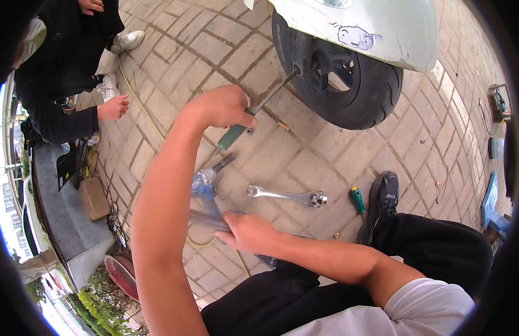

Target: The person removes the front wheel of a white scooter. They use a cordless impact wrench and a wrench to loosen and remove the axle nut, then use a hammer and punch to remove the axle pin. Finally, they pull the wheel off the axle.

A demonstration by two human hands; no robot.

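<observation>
My left hand (228, 106) is closed round the green handle of a long screwdriver (232, 136). The shaft slants up to the hub of a black wheel (355, 92), its tip meeting the axle area. Lower down, my right hand (249, 231) grips a grey bar-like tool (206, 219), smeared by motion; its kind is unclear. Just beyond it a blue air impact wrench (204, 186) with a dark socket lies on the paving. A silver wrench with a multi-socket head (285, 195) rests to the right. Near my left hand sits a small nut (249, 131).
A second green-handled screwdriver (357, 200) lies by my black shoe (385, 196). The pale scooter fender (377, 39) overhangs the wheel. Another person (63, 84) crouches at upper left. A yellow hose (142, 103) crosses the brick paving. A brick-like block (94, 199) lies at left.
</observation>
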